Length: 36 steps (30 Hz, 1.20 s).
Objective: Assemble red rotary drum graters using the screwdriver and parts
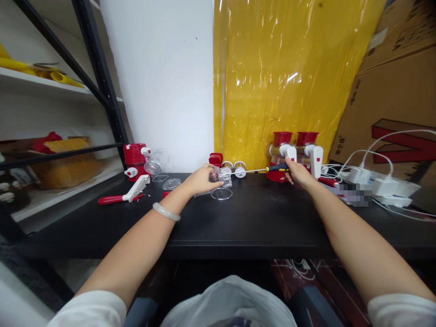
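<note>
My left hand [203,178] is closed around a clear plastic part [225,177] with a round clear rim, held at the middle of the black table. In my right hand [297,173] is a screwdriver [277,168] with a black and yellow handle. Its long metal shaft points left, and the tip reaches the clear part; whether it sits in a screw is too small to tell. Just behind the clear part stand metal-rimmed drums [240,169] and a red piece [215,159].
Two red and white rotary graters [282,152] stand behind my right hand. At left are red housings [134,160], a crank handle [124,195] and a clear lid [171,184]. White chargers [388,186] with cables lie at right. A black shelf frame [98,68] borders the left side.
</note>
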### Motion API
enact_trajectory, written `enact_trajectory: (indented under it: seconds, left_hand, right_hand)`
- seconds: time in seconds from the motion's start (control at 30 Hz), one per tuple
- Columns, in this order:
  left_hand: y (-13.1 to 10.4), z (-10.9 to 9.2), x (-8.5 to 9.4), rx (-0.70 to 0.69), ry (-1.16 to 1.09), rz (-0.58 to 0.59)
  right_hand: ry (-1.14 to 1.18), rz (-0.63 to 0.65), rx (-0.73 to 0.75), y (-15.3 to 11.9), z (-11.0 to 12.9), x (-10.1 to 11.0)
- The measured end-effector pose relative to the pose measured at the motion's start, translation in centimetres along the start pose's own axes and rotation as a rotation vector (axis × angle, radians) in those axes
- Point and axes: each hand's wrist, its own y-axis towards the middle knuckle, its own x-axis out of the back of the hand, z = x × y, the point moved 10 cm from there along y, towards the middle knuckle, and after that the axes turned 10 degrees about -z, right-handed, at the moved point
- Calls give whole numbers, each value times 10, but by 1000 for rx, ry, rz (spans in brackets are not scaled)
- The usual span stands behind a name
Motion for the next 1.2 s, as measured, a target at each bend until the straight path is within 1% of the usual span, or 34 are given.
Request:
enact_trajectory:
  seconds: [0.03, 0.1, 0.17, 0.23, 0.27, 0.37, 0.43, 0.5, 0.57, 0.67, 0.77, 0.87, 0.9, 0.97, 1.07, 1.13, 1.2]
  left_hand:
    - [0, 0, 0, 4, -2, -3]
    - [0, 0, 0, 13, -5, 0]
    - [1, 1, -1, 21, -7, 7]
    - [0, 1, -1, 22, -8, 7]
    - [0, 1, -1, 20, -8, 5]
    - [0, 2, -1, 20, -3, 3]
    - [0, 2, -2, 21, 1, 7]
    - [0, 1, -1, 17, 3, 8]
    - [1, -1, -1, 12, 3, 14]
    - [1, -1, -1, 19, 6, 22]
    - [0, 1, 0, 24, 3, 12]
    - [0, 2, -1, 24, 2, 9]
    - [0, 3, -1, 24, 4, 9]
    - [0, 2, -1, 19, 0, 6]
    - [0, 0, 0, 11, -10, 8]
    - [0, 1, -1, 15, -9, 9]
    - [0, 2, -1, 23, -10, 8]
  right_hand:
    - [24, -5, -48, 0, -4, -1]
    - [145, 9, -153, -1, -10, -7]
    - [261, 30, -187, -3, -9, -12]
    - [289, 25, -143, -3, -3, -11]
    - [264, 22, -108, -3, -1, -10]
    - [89, 16, 3, -1, 2, -5]
    - [37, -7, -9, 0, -1, -3]
    - [121, -22, -90, 0, -6, -3]
    - [253, -9, -140, -1, -5, -8]
    - [334, -3, -88, -1, 5, -8]
    - [210, -11, -22, -1, 6, -3]
    - [56, -59, 10, 1, 2, 3]
    - [63, -69, -6, 2, 0, 4]
    - [171, -54, -42, 3, 0, 0]
    - [342, 0, 2, 2, 12, -6]
    - [353, -2, 56, 2, 17, -4]
    - [265, -23, 98, 3, 16, -1]
